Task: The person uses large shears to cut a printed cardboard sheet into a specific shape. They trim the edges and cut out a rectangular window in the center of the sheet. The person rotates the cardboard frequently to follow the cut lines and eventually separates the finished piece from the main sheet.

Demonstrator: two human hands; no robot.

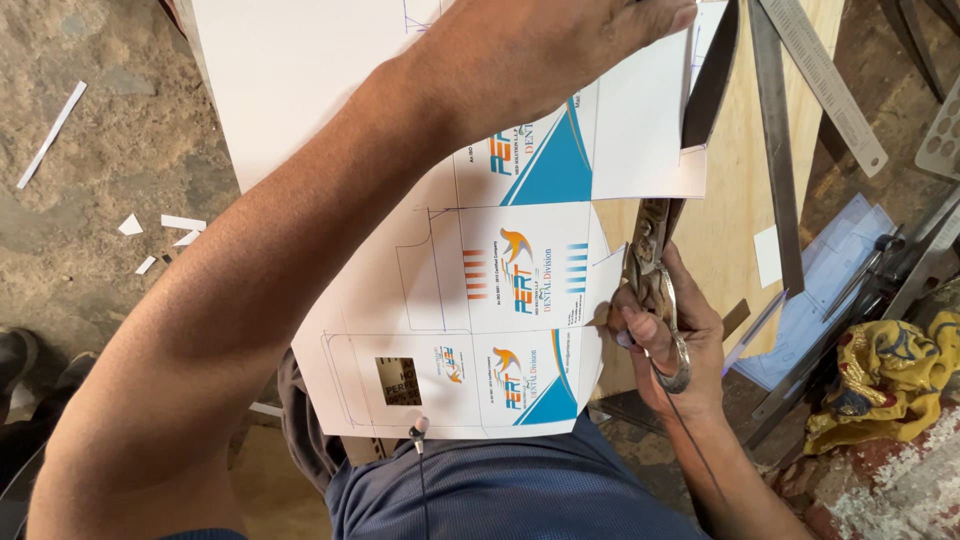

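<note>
Here the printed card sheet (500, 290) lies across the middle of the frame, over the plywood tabletop (730, 200). The left hand (560, 40), at the upper centre, presses flat on the sheet's upper part. The right hand (670, 340), at the sheet's right edge, is clamped around metal scissors (650, 260), whose blades meet the sheet's right margin. A steel ruler (830, 85) lies at upper right.

The left hand (560, 50) is cut off by the top edge, its fingertips unseen. Much of the printed carton sheet (520, 270) is hidden beneath the forearm. The scissor blades (650, 235) are partly covered by the sheet, and the steel rulers (800, 110) are cropped at the top
</note>
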